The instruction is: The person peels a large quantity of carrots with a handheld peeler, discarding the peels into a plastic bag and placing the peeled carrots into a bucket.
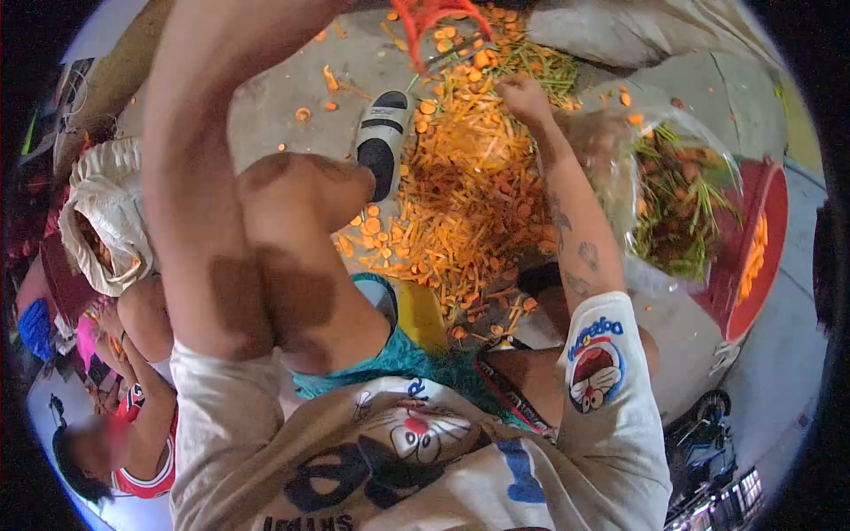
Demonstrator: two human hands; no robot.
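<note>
My left forearm [199,133] bends up and across the top edge, so my left hand is out of view. Close to where it leaves stands a red plastic item with openings [409,26], cut off by the frame edge. My right hand [524,99] is closed, with its fingers curled out of sight; what it grips, if anything, cannot be made out. It is over the far end of a big heap of carrot peelings and cut carrot pieces [469,190]. Green carrot stalks [553,71] lie just beyond it.
A sandal [382,142] borders the heap on the left. On the right are a clear plastic bag of carrot tops [682,195] and a red basin [770,230] with orange pieces. A white sack [111,212] and a seated person in a red top [146,442] are at left.
</note>
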